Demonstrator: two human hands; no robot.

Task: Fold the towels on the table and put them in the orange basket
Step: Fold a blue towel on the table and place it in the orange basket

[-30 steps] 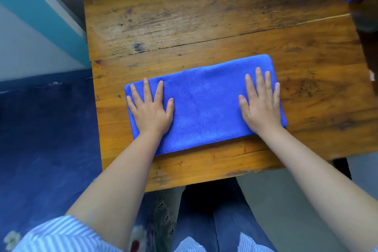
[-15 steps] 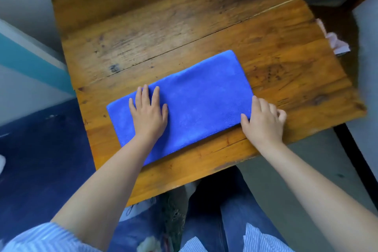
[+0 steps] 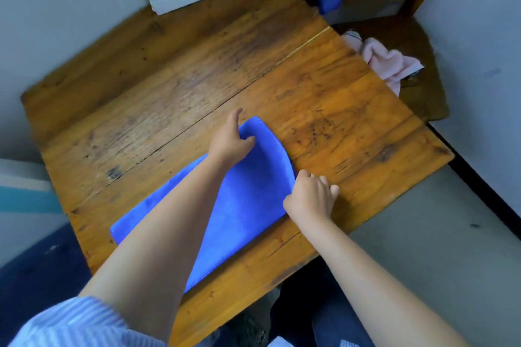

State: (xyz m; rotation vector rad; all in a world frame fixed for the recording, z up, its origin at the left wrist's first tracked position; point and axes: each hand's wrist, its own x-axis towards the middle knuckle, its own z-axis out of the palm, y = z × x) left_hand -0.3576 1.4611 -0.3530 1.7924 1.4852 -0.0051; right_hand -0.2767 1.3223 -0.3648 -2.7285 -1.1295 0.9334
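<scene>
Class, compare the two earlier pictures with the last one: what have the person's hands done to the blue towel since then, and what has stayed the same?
Both hands left their flat press. The left hand crossed to the blue towel's far right corner and now pinches it; the right hand slid to the near right corner and grips it. That right end now curls up off the wooden table. The towel stays in its long fold, its left part flat on the table.
</scene>
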